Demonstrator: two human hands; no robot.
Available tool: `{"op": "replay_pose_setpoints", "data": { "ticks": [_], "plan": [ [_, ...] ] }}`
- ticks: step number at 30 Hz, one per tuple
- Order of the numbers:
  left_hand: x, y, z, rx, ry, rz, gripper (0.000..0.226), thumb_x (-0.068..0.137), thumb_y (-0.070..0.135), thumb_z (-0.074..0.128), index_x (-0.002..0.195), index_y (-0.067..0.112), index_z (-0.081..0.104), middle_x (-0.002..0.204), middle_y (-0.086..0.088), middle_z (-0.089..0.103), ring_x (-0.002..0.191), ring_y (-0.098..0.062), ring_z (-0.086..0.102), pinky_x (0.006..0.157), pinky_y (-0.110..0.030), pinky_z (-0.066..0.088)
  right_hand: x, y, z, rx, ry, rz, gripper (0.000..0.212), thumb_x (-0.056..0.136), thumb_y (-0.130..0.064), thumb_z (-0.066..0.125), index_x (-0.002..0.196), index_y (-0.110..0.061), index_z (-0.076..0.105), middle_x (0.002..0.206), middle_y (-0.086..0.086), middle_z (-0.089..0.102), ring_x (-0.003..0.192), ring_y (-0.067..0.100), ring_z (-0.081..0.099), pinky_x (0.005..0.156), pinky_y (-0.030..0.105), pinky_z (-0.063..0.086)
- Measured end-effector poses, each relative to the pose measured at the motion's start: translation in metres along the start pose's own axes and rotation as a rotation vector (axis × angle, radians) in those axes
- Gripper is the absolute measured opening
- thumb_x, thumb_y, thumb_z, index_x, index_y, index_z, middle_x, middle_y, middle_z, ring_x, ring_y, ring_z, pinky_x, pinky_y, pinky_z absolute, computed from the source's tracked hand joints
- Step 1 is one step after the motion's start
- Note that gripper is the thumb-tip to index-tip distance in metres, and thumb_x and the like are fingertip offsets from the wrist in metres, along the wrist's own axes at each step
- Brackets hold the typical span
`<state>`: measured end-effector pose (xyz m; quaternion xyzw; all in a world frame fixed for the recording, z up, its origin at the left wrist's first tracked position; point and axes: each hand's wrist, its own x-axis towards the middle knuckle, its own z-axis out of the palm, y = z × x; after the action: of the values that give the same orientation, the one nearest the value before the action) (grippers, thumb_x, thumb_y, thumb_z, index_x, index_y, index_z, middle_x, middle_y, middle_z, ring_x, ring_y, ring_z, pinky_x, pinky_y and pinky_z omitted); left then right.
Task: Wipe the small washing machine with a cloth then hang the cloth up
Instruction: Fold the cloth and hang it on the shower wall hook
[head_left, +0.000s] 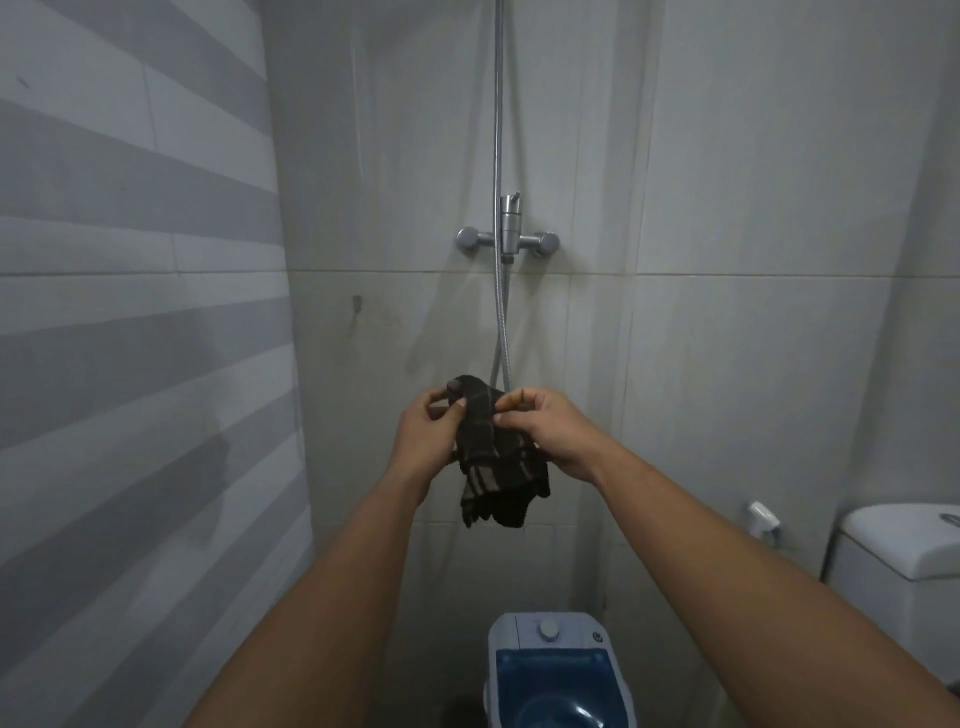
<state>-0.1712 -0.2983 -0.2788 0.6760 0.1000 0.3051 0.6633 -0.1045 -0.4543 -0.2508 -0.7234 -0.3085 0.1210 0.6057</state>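
A dark cloth (498, 467) with pale stripes hangs bunched between both hands at mid-height, in front of the tiled back wall. My left hand (423, 434) pinches its upper left edge. From the right, my right hand (553, 431) grips the same cloth, fingers curled into the fabric. The cloth's lower end dangles free below the hands. Far below, at the bottom of the view, stands the small washing machine (553, 670), white with a blue translucent lid and a round knob on its panel.
A chrome shower mixer (508, 240) is fixed to the back wall, its hose (500, 332) hanging down behind the cloth. A small hook (356, 303) sits on the wall to the left. A white toilet cistern (904, 545) and a bidet sprayer (763, 514) are at the right.
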Motion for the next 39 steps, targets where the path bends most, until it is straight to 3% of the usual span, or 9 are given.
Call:
{"op": "replay_pose_setpoints", "data": {
  "ticks": [3,6,10,15,21,26,31,35,39],
  "plan": [
    [-0.004,-0.006,-0.004,0.076,0.016,0.059,0.034,0.089,0.038,0.065,0.120,0.025,0.057,0.113,-0.005,0.065,0.103,-0.019,0.066,0.090,-0.043,0.056,0.002,-0.003,-0.002,0.079,0.115,0.043,0.015,0.093,-0.010,0.069,0.108,-0.009,0.067,0.097,0.012,0.071,0.088,0.026,0.070,0.081,0.043,0.058],
    [-0.011,-0.014,-0.005,0.097,-0.193,0.055,0.072,0.067,0.057,0.080,0.128,0.031,0.052,0.119,-0.006,0.062,0.103,-0.020,0.067,0.082,-0.039,0.060,0.003,-0.005,-0.008,0.211,0.215,0.070,0.022,0.094,-0.008,0.068,0.115,-0.002,0.067,0.105,0.018,0.072,0.093,0.030,0.071,0.088,0.045,0.059],
    [-0.014,-0.026,0.005,0.296,-0.378,0.080,0.110,0.052,0.041,0.094,0.145,0.039,0.036,0.124,0.003,0.055,0.105,-0.020,0.066,0.083,-0.038,0.061,-0.005,-0.009,-0.014,0.271,0.219,0.118,0.026,0.094,-0.014,0.069,0.119,-0.005,0.069,0.100,0.015,0.073,0.086,0.028,0.070,0.076,0.043,0.062],
    [-0.022,-0.028,0.018,0.539,-0.290,0.278,0.096,0.060,0.046,0.084,0.143,0.043,0.035,0.132,0.006,0.048,0.108,-0.015,0.059,0.087,-0.037,0.058,-0.009,-0.015,-0.022,0.275,0.179,0.160,0.027,0.096,-0.017,0.068,0.120,-0.005,0.068,0.094,0.013,0.072,0.078,0.024,0.069,0.061,0.034,0.061],
    [-0.023,-0.025,0.022,0.095,-0.341,0.082,0.106,0.062,0.077,0.069,0.150,0.044,0.020,0.154,0.003,0.039,0.135,-0.022,0.046,0.110,-0.053,0.040,-0.006,-0.027,-0.035,0.155,-0.040,0.154,0.042,0.091,-0.008,0.072,0.132,-0.012,0.061,0.109,0.017,0.073,0.087,0.027,0.074,0.070,0.037,0.064],
    [-0.011,-0.029,0.007,0.028,-0.381,-0.094,0.092,0.061,0.053,0.087,0.139,0.027,0.047,0.122,-0.010,0.070,0.110,-0.026,0.069,0.100,-0.051,0.052,0.005,-0.032,-0.042,-0.138,-0.214,0.113,0.057,0.080,-0.002,0.080,0.132,-0.017,0.062,0.111,0.016,0.072,0.097,0.031,0.075,0.080,0.038,0.062],
    [0.003,-0.021,-0.013,0.102,-0.365,-0.067,0.060,0.062,0.033,0.092,0.111,0.011,0.066,0.103,-0.013,0.077,0.094,-0.029,0.075,0.089,-0.048,0.059,0.025,-0.038,-0.039,-0.710,-0.232,0.022,0.047,0.074,-0.033,0.087,0.115,-0.017,0.072,0.097,0.004,0.076,0.085,0.017,0.076,0.073,0.027,0.060],
    [0.019,-0.005,-0.035,0.123,-0.423,-0.087,0.055,0.073,0.035,0.084,0.113,0.001,0.067,0.101,-0.014,0.077,0.095,-0.030,0.074,0.087,-0.041,0.058,0.047,-0.043,-0.025,-0.779,-0.214,-0.034,0.036,0.074,-0.041,0.087,0.094,-0.012,0.077,0.089,0.008,0.078,0.082,0.019,0.075,0.080,0.033,0.062],
    [0.046,0.007,-0.061,0.173,-0.409,-0.043,0.031,0.077,0.027,0.081,0.097,0.009,0.068,0.088,-0.008,0.076,0.085,-0.025,0.075,0.076,-0.035,0.058,0.076,-0.048,-0.007,-0.722,-0.283,-0.035,0.040,0.076,-0.036,0.087,0.102,-0.008,0.075,0.099,0.012,0.077,0.091,0.023,0.075,0.086,0.035,0.060]
  ]
}}
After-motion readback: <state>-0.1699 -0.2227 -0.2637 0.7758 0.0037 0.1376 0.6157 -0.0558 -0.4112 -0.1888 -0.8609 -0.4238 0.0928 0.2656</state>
